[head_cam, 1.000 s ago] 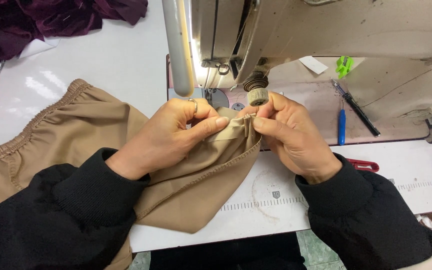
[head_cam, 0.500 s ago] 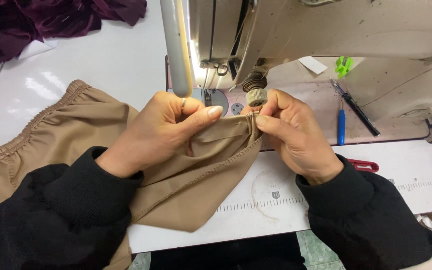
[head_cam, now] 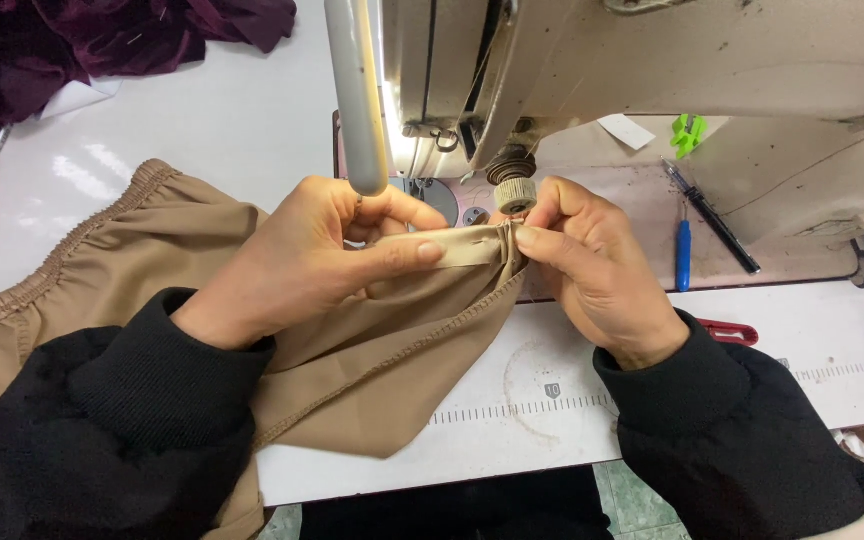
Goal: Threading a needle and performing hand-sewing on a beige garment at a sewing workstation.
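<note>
A tan garment (head_cam: pixel 372 350) with a gathered elastic waistband lies across the white table, its folded edge lifted in front of the sewing machine (head_cam: pixel 652 70). My left hand (head_cam: pixel 322 255) pinches the folded band from the left, thumb stretched along it. My right hand (head_cam: pixel 587 265) grips the same band at its gathered end, just below the machine's ribbed knob (head_cam: pixel 515 193). Both sleeves are black. The needle area is hidden behind my hands and the machine head.
Dark purple velvet cloth (head_cam: pixel 72 45) is piled at the back left. A blue-handled tool (head_cam: pixel 684 255) and a black pen-like tool (head_cam: pixel 712 215) lie on the machine bed. A red handle (head_cam: pixel 732 332) shows by my right wrist. A printed ruler (head_cam: pixel 512 408) runs along the table's front edge.
Both hands have shifted slightly, and my left thumb has slid further right along the folded band, flattening it toward my right fingers.
</note>
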